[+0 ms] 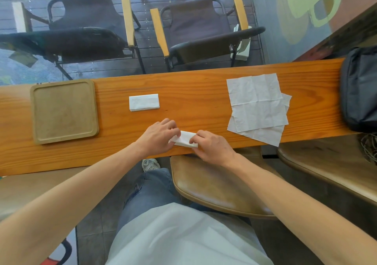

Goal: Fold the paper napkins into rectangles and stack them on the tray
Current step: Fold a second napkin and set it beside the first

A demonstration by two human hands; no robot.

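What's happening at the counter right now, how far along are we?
A person is folding paper napkins at a wooden counter. Both hands, left hand and right hand, pinch a small folded napkin near the front edge. One finished folded rectangle lies on the counter, not on the tray. The wooden tray to the left holds nothing. Two unfolded napkins lie overlapped on the right, waiting.

Tray (64, 111) at the bench's (193, 85) left end, folded napkin (144, 102) right of it, two flat napkins (257, 103) overlapping farther right, bag (359, 89) at the right end, chairs (195, 29) behind the bench, stool (214, 189) before it.
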